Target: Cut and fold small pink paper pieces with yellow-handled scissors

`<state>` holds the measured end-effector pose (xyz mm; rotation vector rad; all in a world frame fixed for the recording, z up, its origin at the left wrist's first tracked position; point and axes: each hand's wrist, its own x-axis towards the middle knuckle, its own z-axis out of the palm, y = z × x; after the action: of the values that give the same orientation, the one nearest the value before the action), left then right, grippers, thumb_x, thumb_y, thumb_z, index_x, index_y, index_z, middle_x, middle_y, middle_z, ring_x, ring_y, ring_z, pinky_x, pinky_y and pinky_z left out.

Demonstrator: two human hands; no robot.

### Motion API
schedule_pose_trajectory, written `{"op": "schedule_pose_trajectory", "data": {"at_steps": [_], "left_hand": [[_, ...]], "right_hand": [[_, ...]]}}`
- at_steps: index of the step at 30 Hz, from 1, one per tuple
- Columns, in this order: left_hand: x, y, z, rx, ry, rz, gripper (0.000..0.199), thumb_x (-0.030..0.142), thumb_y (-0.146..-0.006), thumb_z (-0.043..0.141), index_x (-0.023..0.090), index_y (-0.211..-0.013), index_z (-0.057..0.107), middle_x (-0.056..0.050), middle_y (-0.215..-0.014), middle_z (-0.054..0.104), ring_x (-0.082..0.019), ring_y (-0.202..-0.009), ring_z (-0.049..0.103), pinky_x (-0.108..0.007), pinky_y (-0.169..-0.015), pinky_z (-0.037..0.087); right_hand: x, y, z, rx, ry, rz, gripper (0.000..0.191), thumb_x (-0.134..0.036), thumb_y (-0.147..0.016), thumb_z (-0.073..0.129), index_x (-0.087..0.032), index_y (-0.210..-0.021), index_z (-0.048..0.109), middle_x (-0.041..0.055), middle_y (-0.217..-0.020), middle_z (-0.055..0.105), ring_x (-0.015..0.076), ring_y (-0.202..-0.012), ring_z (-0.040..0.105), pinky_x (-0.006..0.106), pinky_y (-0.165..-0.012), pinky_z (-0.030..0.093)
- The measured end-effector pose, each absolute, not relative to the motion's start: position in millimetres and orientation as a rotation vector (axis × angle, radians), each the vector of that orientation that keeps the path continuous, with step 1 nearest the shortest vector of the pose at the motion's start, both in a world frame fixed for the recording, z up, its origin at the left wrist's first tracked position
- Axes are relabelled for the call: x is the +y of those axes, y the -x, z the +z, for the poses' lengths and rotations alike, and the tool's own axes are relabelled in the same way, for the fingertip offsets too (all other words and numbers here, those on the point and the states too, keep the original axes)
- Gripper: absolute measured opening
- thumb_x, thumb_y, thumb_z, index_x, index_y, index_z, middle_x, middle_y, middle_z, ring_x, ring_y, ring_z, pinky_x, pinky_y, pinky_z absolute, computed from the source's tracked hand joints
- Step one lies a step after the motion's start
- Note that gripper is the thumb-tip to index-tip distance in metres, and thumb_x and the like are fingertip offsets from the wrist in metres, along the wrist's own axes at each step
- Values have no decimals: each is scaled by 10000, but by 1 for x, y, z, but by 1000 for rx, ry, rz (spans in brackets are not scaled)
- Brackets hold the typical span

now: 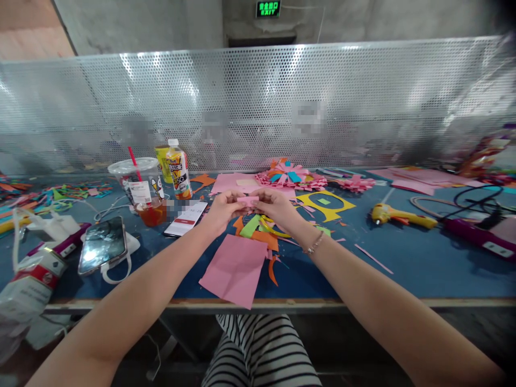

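Pinching a small pink paper piece point(248, 201) from its two ends, the left hand point(224, 209) and the right hand point(279, 209) meet with their fingertips closed on it, above the table point(322, 279); whether the piece is rolled or folded I cannot tell. Just below the hands lie a green scrap point(250, 226) and, nearer the body, a pink sheet point(237, 266) overhanging the table's edge. Beyond the right hand sits a fringed pink paper bundle point(282, 179); to its right, a yellow cutout point(331, 215) and, farther off, a yellow glue gun point(407, 217). Left of the left hand, a phone with a lit screen point(186, 219) lies near a lidded cup point(140, 192) and an upright bottle point(178, 173).
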<state>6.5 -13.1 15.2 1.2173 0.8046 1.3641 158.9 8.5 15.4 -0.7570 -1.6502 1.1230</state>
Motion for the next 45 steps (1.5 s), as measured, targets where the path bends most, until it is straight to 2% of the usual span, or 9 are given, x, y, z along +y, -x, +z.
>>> {"op": "schedule_pose_trajectory", "data": {"at_steps": [7, 11, 16, 21, 27, 37, 45], "left_hand": [[-10, -7, 11, 878, -1377, 1428, 213, 76, -622, 593, 139, -810, 516, 16, -685, 591, -92, -592, 603, -252, -645, 497], [-8, -8, 9, 901, -1492, 1459, 255, 106, -624, 604, 151, -854, 504, 28, -642, 588, -108, -594, 605, -280, -659, 503], [-10, -9, 11, 922, -1487, 1429, 213, 114, -625, 609, 147, -809, 506, 14, -645, 607, -110, -588, 608, -287, -654, 507], [-11, -11, 12, 934, -1461, 1410, 159, 117, -626, 618, 130, -752, 522, 8, -627, 603, -107, -580, 608, -295, -667, 515], [-9, -10, 9, 893, -1498, 1409, 167, 202, -635, 652, 137, -735, 535, 11, -618, 604, -121, -592, 616, -315, -660, 531], [-11, -9, 13, 868, -1325, 1415, 152, 204, -625, 676, 117, -684, 566, 0, -631, 618, -131, -590, 632, -318, -657, 549], [-10, -7, 12, 864, -1278, 1341, 136, 160, -617, 689, 103, -666, 575, -10, -632, 626, -121, -573, 631, -299, -629, 559]], "right_hand": [[14, -159, 10, -1788, 750, 863, 236, -265, -690, 618, -187, -891, 525, 0, -710, 577, 131, -653, 564, 283, -615, 472], [8, -158, 13, -1896, 778, 672, 149, -314, -761, 556, -175, -814, 547, 26, -740, 589, 132, -660, 555, 276, -615, 455], [1, -158, 18, -1934, 865, 547, 131, -270, -781, 519, -156, -744, 572, 18, -669, 579, 117, -606, 524, 244, -567, 411], [2, -158, 19, -1931, 873, 499, 124, -233, -771, 507, -150, -712, 577, 7, -620, 561, 103, -559, 494, 224, -525, 375], [2, -159, 18, -1925, 843, 470, 112, -214, -743, 515, -147, -686, 584, 12, -638, 574, 98, -560, 493, 221, -529, 375], [14, -165, 19, -1820, 901, 691, 185, -303, -687, 594, -130, -706, 658, 36, -664, 617, 113, -574, 508, 237, -525, 382], [24, -173, 12, -1730, 946, 1029, 265, -383, -621, 671, -122, -667, 656, -26, -467, 504, 60, -412, 400, 207, -406, 295]]}}
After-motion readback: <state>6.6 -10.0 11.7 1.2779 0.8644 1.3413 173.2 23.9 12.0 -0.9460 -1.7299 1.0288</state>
